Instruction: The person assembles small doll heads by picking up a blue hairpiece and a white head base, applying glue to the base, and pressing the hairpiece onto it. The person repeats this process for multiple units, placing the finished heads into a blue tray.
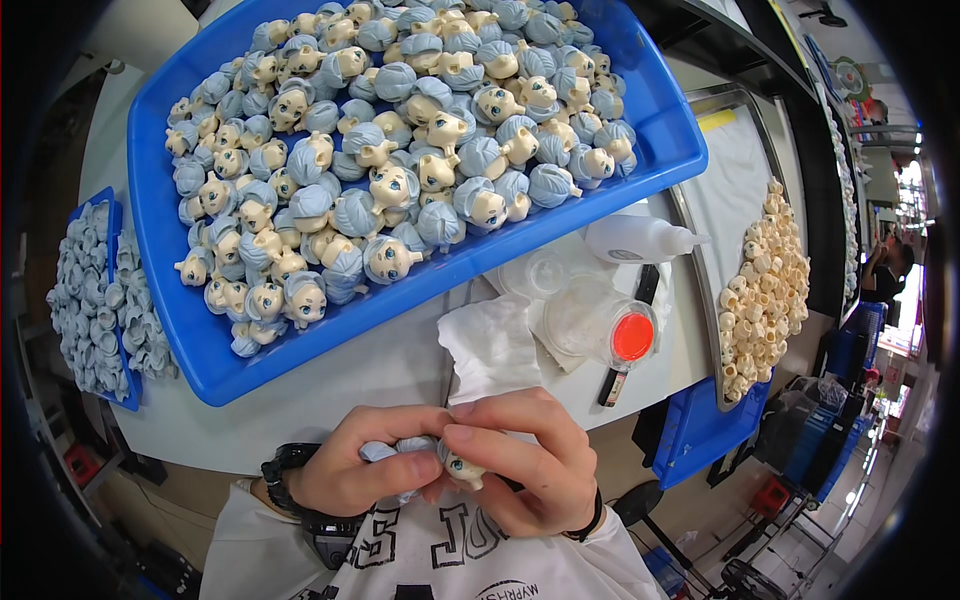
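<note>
Close to my body, both hands are closed round a small doll head (462, 470) with a cream face and painted blue eyes. My left hand (350, 465) pinches a light-blue hair piece (378, 452) at the head's left side; whether it is joined to the head cannot be made out. The fingers of my right hand (535, 455) press on the head from above and from the right, hiding much of it. Beyond my hands, a large blue tray (420, 300) is heaped with similar doll heads (390, 188) with light-blue hair.
At the left, a smaller blue tray (122, 330) carries loose light-blue hair pieces (85, 300). A metal tray (715, 300) at the right holds cream parts (765, 300). Between them lie a white squeeze bottle (640, 238), clear tubs (575, 315), a red lid (632, 337) and a white cloth (490, 345).
</note>
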The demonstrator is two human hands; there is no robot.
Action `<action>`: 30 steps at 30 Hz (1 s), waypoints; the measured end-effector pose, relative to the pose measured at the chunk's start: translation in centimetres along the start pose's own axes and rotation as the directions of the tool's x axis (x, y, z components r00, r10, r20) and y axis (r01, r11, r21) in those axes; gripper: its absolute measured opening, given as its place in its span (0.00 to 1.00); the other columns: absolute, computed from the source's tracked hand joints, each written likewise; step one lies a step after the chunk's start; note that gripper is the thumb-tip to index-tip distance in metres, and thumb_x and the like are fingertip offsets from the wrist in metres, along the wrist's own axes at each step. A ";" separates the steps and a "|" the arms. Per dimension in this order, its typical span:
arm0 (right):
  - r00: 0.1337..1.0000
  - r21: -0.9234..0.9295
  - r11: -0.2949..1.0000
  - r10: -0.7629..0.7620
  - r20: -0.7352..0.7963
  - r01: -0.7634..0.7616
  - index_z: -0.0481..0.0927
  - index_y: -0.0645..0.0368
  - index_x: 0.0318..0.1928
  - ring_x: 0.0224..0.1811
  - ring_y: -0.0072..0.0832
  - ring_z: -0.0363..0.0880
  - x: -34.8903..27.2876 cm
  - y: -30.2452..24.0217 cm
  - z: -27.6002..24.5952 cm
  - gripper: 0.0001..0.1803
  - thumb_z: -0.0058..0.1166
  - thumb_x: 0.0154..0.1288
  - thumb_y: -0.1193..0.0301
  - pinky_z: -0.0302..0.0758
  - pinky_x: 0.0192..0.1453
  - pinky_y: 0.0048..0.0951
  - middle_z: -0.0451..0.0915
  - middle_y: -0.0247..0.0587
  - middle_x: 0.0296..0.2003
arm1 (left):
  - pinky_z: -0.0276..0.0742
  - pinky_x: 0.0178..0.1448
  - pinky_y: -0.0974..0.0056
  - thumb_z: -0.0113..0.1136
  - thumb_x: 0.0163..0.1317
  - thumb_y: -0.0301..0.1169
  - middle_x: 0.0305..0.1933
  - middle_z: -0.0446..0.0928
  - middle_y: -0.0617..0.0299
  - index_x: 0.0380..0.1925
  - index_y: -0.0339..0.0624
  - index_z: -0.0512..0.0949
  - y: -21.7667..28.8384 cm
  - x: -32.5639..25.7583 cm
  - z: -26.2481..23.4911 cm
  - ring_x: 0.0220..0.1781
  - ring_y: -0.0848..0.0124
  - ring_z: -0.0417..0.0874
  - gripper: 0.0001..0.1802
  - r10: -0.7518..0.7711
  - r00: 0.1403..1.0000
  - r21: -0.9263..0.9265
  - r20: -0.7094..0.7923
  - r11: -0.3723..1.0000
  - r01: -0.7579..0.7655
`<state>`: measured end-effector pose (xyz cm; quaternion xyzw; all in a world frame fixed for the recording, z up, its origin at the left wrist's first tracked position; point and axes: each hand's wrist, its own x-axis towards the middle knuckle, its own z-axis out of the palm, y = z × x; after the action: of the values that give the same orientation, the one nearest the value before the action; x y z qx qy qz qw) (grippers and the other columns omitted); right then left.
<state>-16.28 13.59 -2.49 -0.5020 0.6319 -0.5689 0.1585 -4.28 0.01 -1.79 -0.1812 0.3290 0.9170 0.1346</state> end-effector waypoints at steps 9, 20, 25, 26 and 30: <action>1.000 0.003 1.000 -0.001 0.021 0.001 0.74 0.63 0.43 0.30 0.34 0.74 0.2 -0.1 -0.1 0.27 0.55 0.32 0.81 0.70 0.29 0.27 0.74 0.46 0.39 | 0.68 0.36 0.74 0.47 0.59 0.31 0.34 0.72 0.62 0.40 0.33 0.70 -0.1 0.0 -0.1 0.32 0.78 0.72 0.13 -0.004 1.000 0.032 -0.012 0.999 0.004; 0.998 -0.032 0.998 -0.053 0.015 0.054 0.74 0.64 0.41 0.29 0.37 0.74 0.1 0.1 0.0 0.27 0.53 0.30 0.79 0.70 0.28 0.29 0.74 0.46 0.37 | 0.68 0.37 0.74 0.48 0.59 0.30 0.35 0.72 0.62 0.46 0.32 0.69 -0.2 0.0 -0.1 0.33 0.79 0.72 0.17 -0.028 1.000 0.034 -0.007 0.999 0.028; 0.998 -0.029 0.997 -0.066 0.007 0.066 0.75 0.64 0.41 0.29 0.36 0.74 0.1 0.1 0.2 0.28 0.53 0.29 0.78 0.70 0.28 0.29 0.74 0.45 0.38 | 0.68 0.37 0.74 0.49 0.59 0.30 0.35 0.72 0.63 0.47 0.32 0.68 -0.3 -0.2 -0.3 0.33 0.79 0.73 0.17 -0.016 1.000 0.053 0.002 0.998 0.016; 0.998 -0.033 0.997 -0.069 0.008 0.069 0.75 0.64 0.41 0.29 0.36 0.74 0.1 0.1 0.2 0.28 0.53 0.28 0.78 0.70 0.28 0.29 0.74 0.45 0.38 | 0.68 0.37 0.74 0.49 0.59 0.30 0.35 0.72 0.62 0.47 0.32 0.68 -0.2 -0.2 -0.2 0.33 0.79 0.73 0.17 -0.019 1.000 0.045 0.002 0.999 0.019; 0.996 -0.100 0.991 -0.084 0.004 0.084 0.75 0.64 0.41 0.30 0.36 0.74 0.1 -0.1 0.2 0.27 0.54 0.31 0.78 0.70 0.28 0.29 0.75 0.46 0.38 | 0.69 0.36 0.75 0.51 0.58 0.33 0.34 0.73 0.61 0.46 0.31 0.69 -0.2 -0.1 -0.2 0.32 0.79 0.73 0.19 -0.012 1.000 0.083 -0.009 0.996 0.012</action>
<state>-16.08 13.41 -2.40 -0.5355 0.6377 -0.5428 0.1090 -4.07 0.00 -2.00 -0.1814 0.3662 0.9009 0.1460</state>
